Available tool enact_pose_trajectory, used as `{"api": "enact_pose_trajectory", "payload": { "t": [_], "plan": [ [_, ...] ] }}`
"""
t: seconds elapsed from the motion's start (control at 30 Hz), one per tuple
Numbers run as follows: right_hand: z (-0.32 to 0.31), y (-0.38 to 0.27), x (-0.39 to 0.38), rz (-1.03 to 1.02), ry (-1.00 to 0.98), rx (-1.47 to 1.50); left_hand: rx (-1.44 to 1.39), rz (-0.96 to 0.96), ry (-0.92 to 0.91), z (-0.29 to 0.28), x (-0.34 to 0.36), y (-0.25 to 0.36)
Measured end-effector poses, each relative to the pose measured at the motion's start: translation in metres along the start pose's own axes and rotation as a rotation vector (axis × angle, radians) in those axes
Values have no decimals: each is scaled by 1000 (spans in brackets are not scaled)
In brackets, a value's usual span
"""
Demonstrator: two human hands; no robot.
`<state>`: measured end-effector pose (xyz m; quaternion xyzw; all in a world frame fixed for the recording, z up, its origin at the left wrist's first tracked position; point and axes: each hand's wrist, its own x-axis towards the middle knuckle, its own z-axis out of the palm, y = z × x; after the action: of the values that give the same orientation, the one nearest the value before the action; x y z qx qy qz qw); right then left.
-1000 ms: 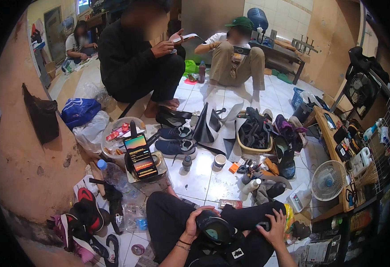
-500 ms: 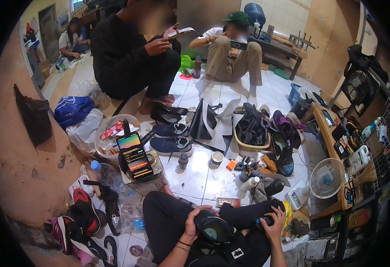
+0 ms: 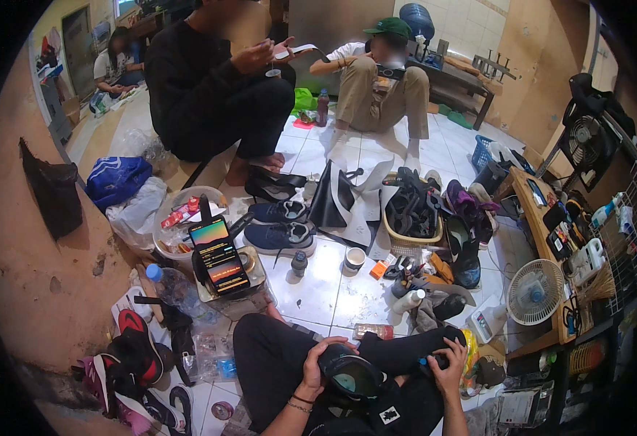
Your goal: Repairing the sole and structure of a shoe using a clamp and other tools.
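Observation:
Over my lap, my left hand point(image 3: 315, 365) is closed round the side of a black shoe-like piece point(image 3: 352, 372) with an oval opening and a grey-green inside. My right hand point(image 3: 450, 365) rests by my right knee, its fingers curled round a small dark object point(image 3: 430, 361) with a blue spot; its kind is too small to tell. Beyond my legs stand a dark glue-like jar point(image 3: 299, 264), a cup of pale stuff point(image 3: 354, 261) and a white bottle point(image 3: 408, 301).
A phone point(image 3: 220, 254) leans on a tin at left. Worn shoes point(image 3: 138, 349) lie lower left, and dark blue sneakers point(image 3: 280, 236) ahead. A basket point(image 3: 410, 236) holds black straps or soles. A white fan point(image 3: 534, 292) stands right. Two people sit at the back, another far left.
The person in black at the back has lifted one hand toward the face, and a small cup now shows below it. My own hands and the piece stay almost still.

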<state>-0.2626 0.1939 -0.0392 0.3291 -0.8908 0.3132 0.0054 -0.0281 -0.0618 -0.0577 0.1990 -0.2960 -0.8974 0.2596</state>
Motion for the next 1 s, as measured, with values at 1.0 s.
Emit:
{"api": "enact_pose_trajectory", "payload": {
  "t": [1.0],
  "plan": [
    [-27,22,-29,-67,-62,207,-10,12,-4,0,-2,2]
  ]
}}
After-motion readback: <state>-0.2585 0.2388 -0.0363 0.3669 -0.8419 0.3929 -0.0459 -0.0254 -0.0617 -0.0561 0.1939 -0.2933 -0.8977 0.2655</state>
